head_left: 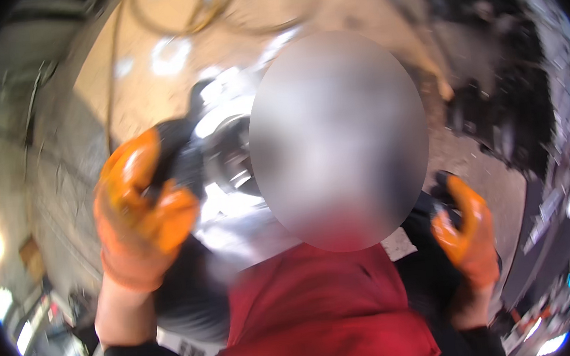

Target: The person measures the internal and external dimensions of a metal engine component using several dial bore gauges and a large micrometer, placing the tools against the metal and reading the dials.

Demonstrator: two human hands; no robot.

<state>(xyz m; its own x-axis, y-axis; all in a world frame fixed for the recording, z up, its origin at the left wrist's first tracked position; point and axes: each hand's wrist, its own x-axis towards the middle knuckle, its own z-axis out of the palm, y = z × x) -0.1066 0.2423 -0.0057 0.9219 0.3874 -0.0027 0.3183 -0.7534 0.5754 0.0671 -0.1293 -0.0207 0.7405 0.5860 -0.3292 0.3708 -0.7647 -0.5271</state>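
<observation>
My left hand (138,209), in an orange glove, is curled at the left of a shiny silver metal part (223,215). Its fingers close around something black (176,147), too smeared to name. The metal part has a round, ring-edged opening (229,157), and a large blurred oval hides much of its right side. Off to the right, my right hand (467,232), gloved alike, is bent round a dark thing (444,193) that I cannot make out. It is apart from the visible metal.
Beyond the part lies a tan, worn surface (351,7) with a coiled yellow hose (201,18). Dark, bulky machine parts (504,102) crowd the right side. Red cloth (312,313) covers my front. Much of the view is smeared.
</observation>
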